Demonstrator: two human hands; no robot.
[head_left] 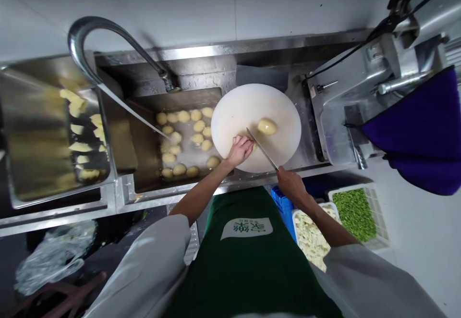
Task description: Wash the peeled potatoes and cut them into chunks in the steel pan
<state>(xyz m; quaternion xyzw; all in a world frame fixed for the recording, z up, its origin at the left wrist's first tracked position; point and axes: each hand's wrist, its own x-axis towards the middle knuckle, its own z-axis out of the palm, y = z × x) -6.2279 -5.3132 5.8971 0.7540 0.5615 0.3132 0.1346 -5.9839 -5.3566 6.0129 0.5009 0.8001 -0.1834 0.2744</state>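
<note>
On the round white cutting board [230, 111] lies a whole peeled potato [267, 126]. My right hand [291, 183] is closed around the handle of a kitchen knife [264, 151], whose blade reaches across the board toward my left hand. With fingers curled, my left hand [240, 151] presses on a piece of potato [254, 147], mostly covered by the fingers and the blade. The knife edge is right beside my fingertips. How far it has gone into the piece is hidden.
Left of the board, peeled potatoes [183, 116] sit in a sink [144, 116] under a running faucet [108, 22]. A metal tub [29, 130] holds cut potato pieces. A slicing machine [360, 82] with purple cloth [421, 126] stands right; crates of chopped greens [355, 214] and pale vegetables [313, 236] sit below.
</note>
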